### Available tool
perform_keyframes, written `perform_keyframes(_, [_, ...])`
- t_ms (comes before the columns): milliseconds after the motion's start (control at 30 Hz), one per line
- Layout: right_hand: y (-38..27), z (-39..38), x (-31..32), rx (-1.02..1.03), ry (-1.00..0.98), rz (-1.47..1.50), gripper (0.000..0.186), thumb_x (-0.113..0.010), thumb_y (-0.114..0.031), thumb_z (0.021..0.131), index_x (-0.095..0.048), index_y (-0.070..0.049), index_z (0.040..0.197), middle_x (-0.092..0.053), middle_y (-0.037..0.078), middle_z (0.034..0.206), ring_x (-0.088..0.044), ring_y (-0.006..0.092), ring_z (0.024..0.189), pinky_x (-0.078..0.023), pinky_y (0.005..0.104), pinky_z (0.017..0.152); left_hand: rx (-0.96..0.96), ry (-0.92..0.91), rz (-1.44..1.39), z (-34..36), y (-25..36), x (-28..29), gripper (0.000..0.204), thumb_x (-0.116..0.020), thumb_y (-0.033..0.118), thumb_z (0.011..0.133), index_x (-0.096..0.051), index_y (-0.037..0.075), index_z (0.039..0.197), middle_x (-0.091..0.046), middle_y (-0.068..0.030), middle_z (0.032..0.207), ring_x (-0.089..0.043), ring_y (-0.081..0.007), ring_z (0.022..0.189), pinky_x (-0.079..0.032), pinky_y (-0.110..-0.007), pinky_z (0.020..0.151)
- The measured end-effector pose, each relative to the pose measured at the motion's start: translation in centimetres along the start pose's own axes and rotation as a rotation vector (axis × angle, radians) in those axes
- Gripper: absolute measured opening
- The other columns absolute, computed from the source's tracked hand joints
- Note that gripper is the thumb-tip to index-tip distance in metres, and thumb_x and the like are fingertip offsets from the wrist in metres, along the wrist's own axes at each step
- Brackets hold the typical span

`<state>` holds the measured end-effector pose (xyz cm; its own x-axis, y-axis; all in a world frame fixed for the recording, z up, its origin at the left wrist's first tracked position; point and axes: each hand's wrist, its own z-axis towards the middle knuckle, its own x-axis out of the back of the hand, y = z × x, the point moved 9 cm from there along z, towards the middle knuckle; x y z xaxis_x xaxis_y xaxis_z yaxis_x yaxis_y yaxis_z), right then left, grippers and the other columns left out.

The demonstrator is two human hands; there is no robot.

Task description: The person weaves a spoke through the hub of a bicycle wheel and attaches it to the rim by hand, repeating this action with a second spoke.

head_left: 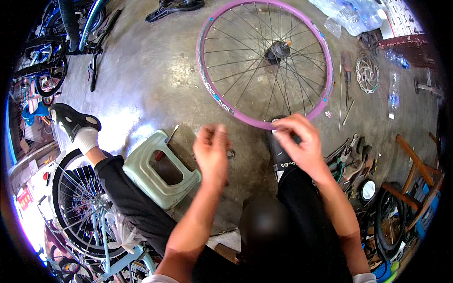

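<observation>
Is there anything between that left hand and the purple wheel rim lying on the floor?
Nothing visible. The left hand hovers above bare concrete floor, short of the purple wheel rim. The right hand is already at the rim's near edge, above a black shoe. A pale green stool sits off to the left.

1. Wheel rim (302,28): pink-purple, with silver spokes.
2. Stool (141,172): pale green.
3. Trousers (137,203): black.
4. Sock (86,138): white.
5. Floor (151,80): mottled grey-brown.

head cam, looking steeply down, close over floor (155,80)
</observation>
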<state>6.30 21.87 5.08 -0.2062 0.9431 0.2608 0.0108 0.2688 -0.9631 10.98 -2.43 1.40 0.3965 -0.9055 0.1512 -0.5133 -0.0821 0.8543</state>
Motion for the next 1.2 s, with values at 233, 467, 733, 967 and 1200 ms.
perform_keyframes(233, [-1.6, -0.6, -1.0, 0.159, -0.031, -0.041, 0.034, -0.081, -0.004, 0.079, -0.072, -0.005, 0.112, -0.068, 0.012, 0.095, -0.069, 0.0290, 0.082, -0.056, 0.0358, 0.071, 0.419, -0.249, -0.366, -5.6, -2.1, -7.8, 0.017, -0.064, 0.021, 0.104, -0.069, 0.004, 0.100, -0.062, 0.0016, 0.080, -0.053, -0.0067, 0.071, -0.043, -0.024, 0.065])
perform_keyframes(467, [-1.2, -1.6, 1.6, 0.200, 0.167, -0.160, 0.020, -0.078, 0.001, 0.081, -0.070, -0.002, 0.099, -0.068, 0.011, 0.092, -0.069, 0.0252, 0.081, -0.055, 0.0339, 0.071, -0.098, -0.328, 0.217, -3.9, 2.3, -8.3, 0.023, -0.071, 0.025, 0.098, -0.070, 0.002, 0.098, -0.063, -0.0047, 0.079, -0.059, -0.0171, 0.070, -0.048, -0.033, 0.067])
perform_keyframes(733, [7.9, -4.3, 4.4, -0.443, 0.588, 0.271, 0.013, -0.067, -0.014, 0.100, -0.067, -0.004, 0.109, -0.061, 0.002, 0.111, -0.059, 0.0135, 0.101, -0.051, 0.0313, 0.089, -0.597, -0.310, 0.859, 3.3, 8.8, -12.2, 0.037, -0.080, 0.036, 0.085, -0.070, 0.001, 0.095, -0.072, -0.0153, 0.089, -0.071, -0.0352, 0.082, -0.056, -0.044, 0.070])
perform_keyframes(967, [9.6, -3.5, 6.2, -0.435, 0.678, 0.203, 0.018, -0.068, -0.017, 0.100, -0.067, -0.001, 0.107, -0.062, 0.004, 0.104, -0.059, 0.0138, 0.096, -0.049, 0.0321, 0.090, -0.439, -0.468, 0.941, 6.6, 5.4, -15.8, 0.038, -0.079, 0.033, 0.084, -0.072, 0.000, 0.100, -0.074, -0.0187, 0.084, -0.073, -0.0363, 0.088, -0.057, -0.046, 0.075])
perform_keyframes(1200, [12.8, -1.2, 9.7, -0.450, 0.720, 0.239, 0.024, -0.073, -0.020, 0.096, -0.069, 0.000, 0.108, -0.064, 0.004, 0.102, -0.057, 0.0136, 0.096, -0.045, 0.0293, 0.089, 0.001, -0.616, 0.308, 7.0, 0.8, -16.0, 0.028, -0.069, 0.021, 0.091, -0.073, -0.004, 0.102, -0.071, -0.0081, 0.079, -0.064, -0.0175, 0.067, -0.051, -0.033, 0.064])
